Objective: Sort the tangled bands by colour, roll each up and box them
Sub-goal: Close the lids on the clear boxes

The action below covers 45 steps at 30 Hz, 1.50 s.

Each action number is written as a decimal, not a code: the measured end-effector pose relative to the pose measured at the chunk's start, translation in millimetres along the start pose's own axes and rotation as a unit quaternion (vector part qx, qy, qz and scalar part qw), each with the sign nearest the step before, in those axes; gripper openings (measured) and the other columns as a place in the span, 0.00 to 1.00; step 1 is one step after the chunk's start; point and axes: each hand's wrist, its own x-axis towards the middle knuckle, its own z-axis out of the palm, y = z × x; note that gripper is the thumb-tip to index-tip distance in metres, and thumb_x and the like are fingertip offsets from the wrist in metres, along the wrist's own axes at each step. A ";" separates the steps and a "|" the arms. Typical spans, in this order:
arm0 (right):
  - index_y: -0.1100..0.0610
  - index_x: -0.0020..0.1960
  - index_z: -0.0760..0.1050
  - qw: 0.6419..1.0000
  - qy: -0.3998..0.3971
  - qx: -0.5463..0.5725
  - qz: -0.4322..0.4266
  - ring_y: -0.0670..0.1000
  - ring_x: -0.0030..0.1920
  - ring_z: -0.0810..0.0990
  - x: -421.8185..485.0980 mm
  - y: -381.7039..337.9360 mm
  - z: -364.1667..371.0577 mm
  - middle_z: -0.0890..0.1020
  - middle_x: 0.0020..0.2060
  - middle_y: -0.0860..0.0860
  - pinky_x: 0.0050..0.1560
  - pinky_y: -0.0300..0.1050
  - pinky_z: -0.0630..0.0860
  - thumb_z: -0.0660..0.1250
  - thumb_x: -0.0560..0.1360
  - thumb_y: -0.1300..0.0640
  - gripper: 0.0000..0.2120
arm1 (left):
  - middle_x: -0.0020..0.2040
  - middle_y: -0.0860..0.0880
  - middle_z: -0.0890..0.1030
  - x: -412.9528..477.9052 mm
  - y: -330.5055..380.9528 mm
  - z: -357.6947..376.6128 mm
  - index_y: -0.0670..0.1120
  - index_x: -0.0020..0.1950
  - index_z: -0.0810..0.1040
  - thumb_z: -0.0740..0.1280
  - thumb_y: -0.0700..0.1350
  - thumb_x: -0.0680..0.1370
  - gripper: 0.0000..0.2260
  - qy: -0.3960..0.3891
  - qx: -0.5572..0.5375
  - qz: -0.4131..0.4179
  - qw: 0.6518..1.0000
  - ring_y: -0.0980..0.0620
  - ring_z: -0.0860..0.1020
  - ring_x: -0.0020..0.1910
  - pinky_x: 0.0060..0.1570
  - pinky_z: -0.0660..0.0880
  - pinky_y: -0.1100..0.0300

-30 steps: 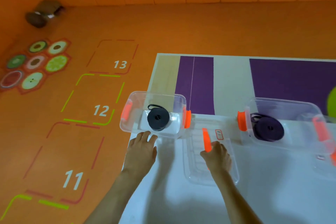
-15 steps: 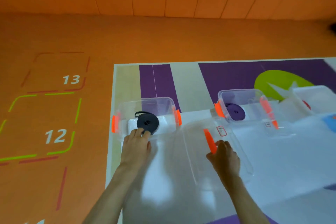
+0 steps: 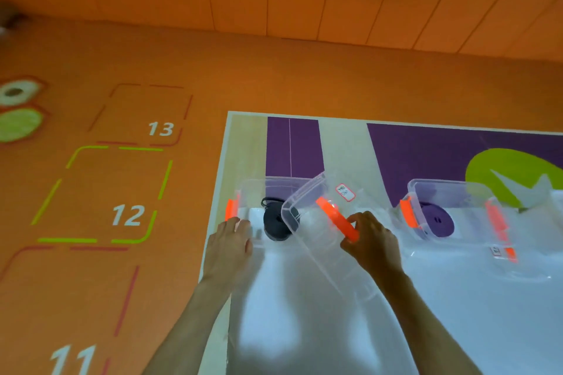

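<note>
A clear plastic box (image 3: 253,189) with orange clips stands at the mat's left edge, with a rolled black band (image 3: 274,224) inside. My left hand (image 3: 230,248) rests with straight fingers on the box's near wall. My right hand (image 3: 373,248) grips a clear lid (image 3: 316,240) by its orange clip, and the lid is raised and tilted over the right side of that box. To the right, a second clear box (image 3: 441,192) holds a rolled purple band (image 3: 438,222).
The boxes stand on a white, purple and green mat (image 3: 457,298) laid over an orange floor (image 3: 91,283) with numbered squares 11, 12 and 13. Another clear lid (image 3: 518,265) lies in front of the second box. An orange wall (image 3: 304,0) runs behind.
My right hand has lifted the lid off the mat and swung it left, up over the box with the black band. My left hand has stayed at the box's near wall.
</note>
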 end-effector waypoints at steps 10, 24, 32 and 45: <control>0.55 0.61 0.80 0.956 -0.128 0.018 -0.264 0.57 0.53 0.85 99.1 -43.7 56.7 0.83 0.56 0.53 0.51 0.52 0.82 0.78 0.72 0.52 0.19 | 0.78 0.52 0.72 45.2 -16.7 33.1 0.53 0.82 0.66 0.56 0.62 0.81 0.30 0.015 -0.320 -0.161 0.933 0.51 0.70 0.77 0.78 0.66 0.48; 0.57 0.60 0.83 0.924 -0.142 0.139 -0.327 0.54 0.52 0.81 117.8 -49.8 102.0 0.82 0.52 0.55 0.55 0.53 0.82 0.77 0.73 0.60 0.16 | 0.65 0.46 0.82 46.5 1.2 36.3 0.46 0.72 0.78 0.64 0.46 0.83 0.17 0.118 -0.366 -0.247 0.889 0.46 0.78 0.65 0.65 0.72 0.55; 0.58 0.69 0.78 0.973 0.133 0.162 -0.097 0.65 0.67 0.74 76.5 -3.2 108.9 0.77 0.68 0.61 0.67 0.60 0.73 0.77 0.75 0.56 0.24 | 0.61 0.48 0.76 48.9 -14.9 55.2 0.48 0.65 0.79 0.68 0.43 0.83 0.11 0.141 -0.390 -0.255 0.874 0.44 0.75 0.65 0.68 0.73 0.48; 0.62 0.73 0.75 0.949 0.040 0.290 0.121 0.64 0.58 0.85 63.8 2.2 117.8 0.85 0.60 0.61 0.59 0.59 0.82 0.80 0.73 0.45 0.36 | 0.62 0.47 0.79 51.4 -6.1 43.5 0.44 0.73 0.76 0.71 0.38 0.81 0.20 0.162 -0.455 -0.286 0.827 0.48 0.79 0.58 0.58 0.77 0.59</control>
